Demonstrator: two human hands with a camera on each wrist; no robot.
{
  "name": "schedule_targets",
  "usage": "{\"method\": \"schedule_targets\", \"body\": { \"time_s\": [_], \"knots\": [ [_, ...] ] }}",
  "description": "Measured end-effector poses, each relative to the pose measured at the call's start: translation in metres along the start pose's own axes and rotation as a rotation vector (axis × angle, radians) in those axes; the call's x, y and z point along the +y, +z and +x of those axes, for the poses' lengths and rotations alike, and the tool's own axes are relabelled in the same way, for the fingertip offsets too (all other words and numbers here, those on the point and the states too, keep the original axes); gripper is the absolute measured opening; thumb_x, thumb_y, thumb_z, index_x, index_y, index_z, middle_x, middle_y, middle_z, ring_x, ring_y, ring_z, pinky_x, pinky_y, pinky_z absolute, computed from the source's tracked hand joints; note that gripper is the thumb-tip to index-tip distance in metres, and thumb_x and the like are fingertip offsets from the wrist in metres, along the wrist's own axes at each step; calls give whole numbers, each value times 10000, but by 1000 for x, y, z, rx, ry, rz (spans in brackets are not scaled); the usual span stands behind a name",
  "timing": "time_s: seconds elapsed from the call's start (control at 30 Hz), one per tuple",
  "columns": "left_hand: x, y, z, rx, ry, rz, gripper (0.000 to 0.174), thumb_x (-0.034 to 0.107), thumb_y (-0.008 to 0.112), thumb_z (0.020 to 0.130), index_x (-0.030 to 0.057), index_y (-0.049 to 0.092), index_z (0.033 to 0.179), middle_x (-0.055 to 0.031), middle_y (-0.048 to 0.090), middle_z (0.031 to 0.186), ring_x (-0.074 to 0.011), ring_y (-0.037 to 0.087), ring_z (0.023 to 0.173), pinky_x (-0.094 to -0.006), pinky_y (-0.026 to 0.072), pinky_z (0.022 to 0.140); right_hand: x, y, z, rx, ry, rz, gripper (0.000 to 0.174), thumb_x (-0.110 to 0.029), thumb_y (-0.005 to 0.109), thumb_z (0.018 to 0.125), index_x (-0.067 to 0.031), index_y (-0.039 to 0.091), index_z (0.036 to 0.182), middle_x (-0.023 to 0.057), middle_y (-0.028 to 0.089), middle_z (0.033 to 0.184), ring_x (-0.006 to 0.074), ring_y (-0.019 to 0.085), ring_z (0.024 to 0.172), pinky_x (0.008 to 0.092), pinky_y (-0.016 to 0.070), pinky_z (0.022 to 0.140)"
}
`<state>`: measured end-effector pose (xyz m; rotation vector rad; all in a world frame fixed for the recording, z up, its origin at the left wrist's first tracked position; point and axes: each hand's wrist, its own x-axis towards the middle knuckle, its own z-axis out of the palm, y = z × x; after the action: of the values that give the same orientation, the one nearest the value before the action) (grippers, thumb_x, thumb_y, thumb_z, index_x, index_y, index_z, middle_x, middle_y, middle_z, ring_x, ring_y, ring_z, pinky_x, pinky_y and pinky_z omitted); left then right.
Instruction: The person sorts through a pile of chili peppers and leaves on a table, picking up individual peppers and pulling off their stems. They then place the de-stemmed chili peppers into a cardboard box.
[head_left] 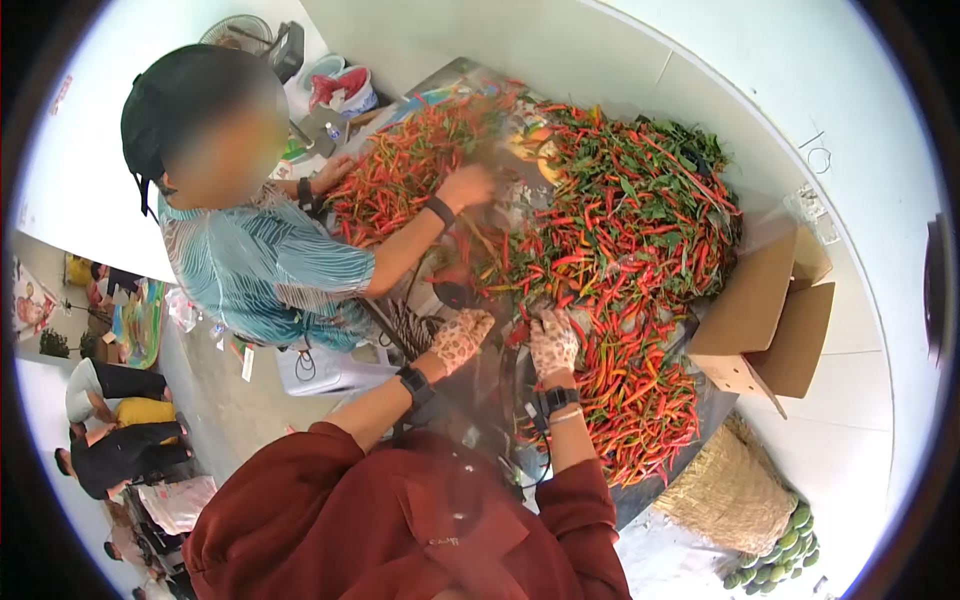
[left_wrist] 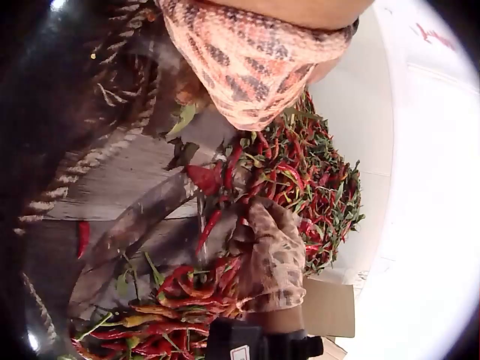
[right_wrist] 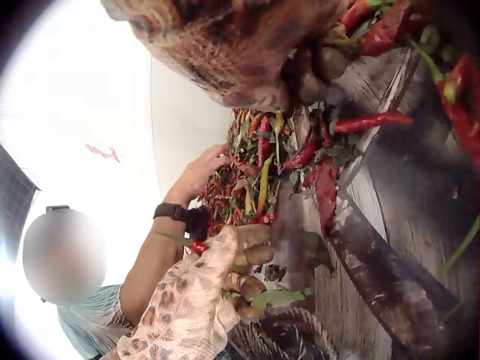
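My left hand (head_left: 462,340), in a spotted glove, is raised in front of the other person at the near side of the table. Its fingers curl round a red chili pepper (right_wrist: 198,247) whose green stem points out past the glove. A green leaf (right_wrist: 281,298) pokes out at the fingertips. The right hand (head_left: 553,345), gloved alike, hangs at the near edge of the chili heap, its fingers bent by red chilies (left_wrist: 210,229). I cannot tell whether it grips one. Between both hands lies a crumpled dark red chili (left_wrist: 204,178) on the boards.
A leafy chili heap (head_left: 640,210) covers the far right; a sorted red pile (head_left: 635,410) lies nearer. Opposite, a person in a patterned shirt (head_left: 270,260) reaches over another pile (head_left: 390,180). An open cardboard box (head_left: 745,320) and a straw-coloured sack (head_left: 735,485) stand at right.
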<state>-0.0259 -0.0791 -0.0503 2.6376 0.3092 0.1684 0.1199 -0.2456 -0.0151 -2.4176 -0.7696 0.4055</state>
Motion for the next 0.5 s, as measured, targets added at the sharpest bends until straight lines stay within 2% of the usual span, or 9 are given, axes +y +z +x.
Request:
{"method": "schedule_targets", "body": {
  "time_s": [0.03,0.1,0.17,0.2,0.23,0.3,0.43,0.47,0.5],
  "knots": [
    [5,-1,-4,-18,30,19,277,166,443,951,57,563,1177,-99,567,1155,-242,550,1060,-319,436,897,8,15,0,42,-88,-85,276,-224,538,882,-99,593,1122,148,550,1219,308,526,1127,415,443,928],
    [19,-17,-1,-67,-32,21,276,160,433,958,56,564,1178,-92,574,1142,-244,550,1062,-307,441,888,-23,-13,2,-128,69,-105,310,-213,562,860,-89,583,1143,139,504,1290,311,498,1165,411,438,940],
    [24,-26,-3,-132,-283,-579,271,148,449,955,48,559,1181,-108,581,1146,-247,551,1072,-305,451,875,-29,-13,-1,-77,52,-180,269,-154,491,870,-94,618,1099,170,520,1209,346,553,1076,433,469,883],
    [17,-20,-1,-156,-333,-615,312,66,400,952,12,509,1240,-114,544,1231,-226,514,1149,-304,446,933,-24,-8,4,-91,40,-177,269,-134,528,844,-84,615,1094,169,502,1239,346,553,1076,433,468,891],
    [14,-20,-4,-155,-340,-615,312,66,400,952,12,509,1240,-114,544,1231,-226,514,1149,-304,446,933,-22,-7,3,-98,38,-177,269,-134,528,844,-84,615,1094,169,502,1239,346,553,1076,433,468,891],
    [21,-34,-1,-124,-139,-198,302,99,387,971,10,523,1226,-115,550,1227,-238,496,1178,-316,423,964,-18,-8,3,-64,68,-45,288,-105,564,810,-70,611,1092,172,503,1244,345,557,1066,427,465,898],
    [0,-7,-1,5,-236,-581,320,170,384,985,40,543,1231,-122,532,1264,-285,475,1196,-364,370,1019,-5,-11,-2,32,78,242,321,-152,614,847,-12,568,1132,189,560,1195,350,544,1075,394,457,917],
    [12,-21,2,4,-168,-303,325,179,392,984,45,540,1241,-124,516,1287,-290,474,1198,-368,366,1023,-9,-25,-3,-49,82,352,289,-118,597,876,9,563,1134,151,630,1059,302,616,948,355,505,828],
    [20,-30,6,5,-95,-26,331,188,399,984,49,537,1251,-126,501,1311,-295,472,1199,-373,362,1028,-6,-24,-5,-52,89,348,289,-118,597,876,9,563,1134,151,630,1059,302,616,948,355,505,828]
  ]
}}
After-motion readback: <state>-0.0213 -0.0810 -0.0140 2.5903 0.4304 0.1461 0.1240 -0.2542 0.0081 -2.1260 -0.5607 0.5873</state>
